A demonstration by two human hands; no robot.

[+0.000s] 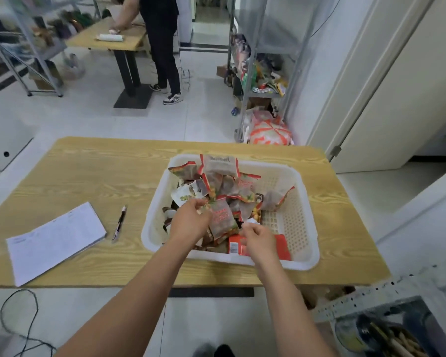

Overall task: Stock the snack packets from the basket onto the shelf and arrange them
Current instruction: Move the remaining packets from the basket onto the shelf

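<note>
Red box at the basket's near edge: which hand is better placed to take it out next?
Right, probably. The right hand lies directly over the red box, while the left hand is busy gripping a grey-and-red packet farther left.

paper pad [54,239] | pen [119,222] beside it | wooden table [88,171]

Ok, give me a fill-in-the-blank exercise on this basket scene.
The perforated plastic basket holding red-and-clear snack packets is ___ in colour.
The black-and-white pen lies on the basket's ___ side.
The right hand is above a flat ___ box.
The left hand grips one of those packets inside the ___.
Missing: white; left; red; basket.
</note>
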